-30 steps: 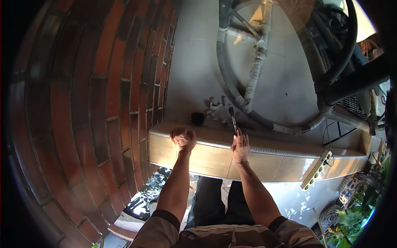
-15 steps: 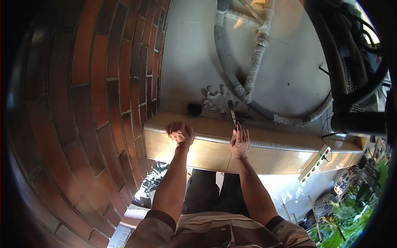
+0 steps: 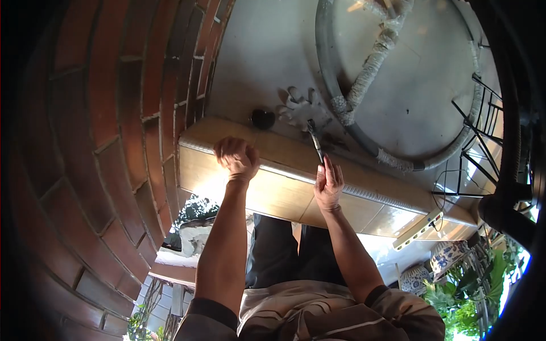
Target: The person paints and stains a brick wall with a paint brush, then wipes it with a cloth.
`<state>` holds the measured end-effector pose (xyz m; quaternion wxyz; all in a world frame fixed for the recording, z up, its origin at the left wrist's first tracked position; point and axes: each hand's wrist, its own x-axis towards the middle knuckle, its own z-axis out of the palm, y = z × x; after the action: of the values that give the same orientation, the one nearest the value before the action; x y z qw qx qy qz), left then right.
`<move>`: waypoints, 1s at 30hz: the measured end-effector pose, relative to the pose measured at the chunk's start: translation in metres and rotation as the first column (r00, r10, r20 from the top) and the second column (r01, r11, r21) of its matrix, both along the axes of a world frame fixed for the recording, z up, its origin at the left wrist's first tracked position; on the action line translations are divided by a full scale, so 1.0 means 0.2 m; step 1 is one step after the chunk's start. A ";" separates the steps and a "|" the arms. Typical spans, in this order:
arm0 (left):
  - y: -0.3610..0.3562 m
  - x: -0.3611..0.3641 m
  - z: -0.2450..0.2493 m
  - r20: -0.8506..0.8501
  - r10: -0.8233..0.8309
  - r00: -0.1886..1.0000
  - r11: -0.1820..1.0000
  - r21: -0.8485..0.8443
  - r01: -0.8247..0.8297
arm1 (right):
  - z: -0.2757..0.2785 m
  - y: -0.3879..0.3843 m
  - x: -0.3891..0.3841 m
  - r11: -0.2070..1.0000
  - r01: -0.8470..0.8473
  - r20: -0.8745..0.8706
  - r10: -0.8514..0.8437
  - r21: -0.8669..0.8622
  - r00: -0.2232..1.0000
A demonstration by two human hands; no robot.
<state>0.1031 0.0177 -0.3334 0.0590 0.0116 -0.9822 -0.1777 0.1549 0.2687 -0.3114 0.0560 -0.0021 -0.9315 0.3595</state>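
Note:
My right hand pinches the handle of a slim paintbrush. The dark bristle end points up and away, overlapping the lower edge of a pale flower-shaped relief on the grey-white wall. My left hand is closed, fingers curled, at the front edge of the tan tiled ledge. What is inside those fingers, if anything, is hidden. A small black round container stands at the back of the ledge, just beyond my left hand.
A brick wall rises on the left. A large grey ring with rope-wrapped parts is against the wall. At the right are a black metal rack, a white power strip, blue-and-white pots and green plants.
The view has shifted and turned a little. The brush tip has come from the flower's right side to its lower edge. My left hand stays curled at the ledge.

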 end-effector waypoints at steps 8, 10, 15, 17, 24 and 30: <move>0.00 -0.01 0.00 -0.005 0.052 0.999 0.998 0.026 -0.052 | 0.01 -0.25 -0.39 0.948 -0.303 0.139 0.315 -0.098 0.939; 0.00 -0.02 0.01 -0.011 0.055 0.998 0.998 0.028 -0.055 | -0.05 -0.33 -0.45 0.941 -0.339 0.228 0.331 -0.004 0.916; 0.00 -0.02 0.02 0.030 0.079 0.996 0.996 0.028 -0.079 | -0.21 -0.42 -0.52 0.936 -0.350 0.466 0.293 0.039 0.835; 0.00 -0.03 0.02 0.015 0.079 0.997 0.996 0.032 -0.079 | -0.20 -0.45 -0.54 0.947 -0.321 0.517 0.263 0.023 0.814; 0.00 -0.04 0.05 0.036 0.086 0.996 0.995 0.037 -0.088 | -0.27 -0.45 -0.55 0.975 -0.219 0.611 0.161 0.021 0.775; 0.00 -0.02 0.05 0.037 0.088 0.995 0.995 0.043 -0.090 | -0.23 -0.40 -0.54 0.979 -0.200 0.598 0.187 -0.046 0.779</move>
<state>0.0983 0.0182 -0.3244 0.0494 0.0599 -0.9774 -0.1967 0.0476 0.1884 -0.3568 -0.2783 -0.0194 -0.8999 0.3351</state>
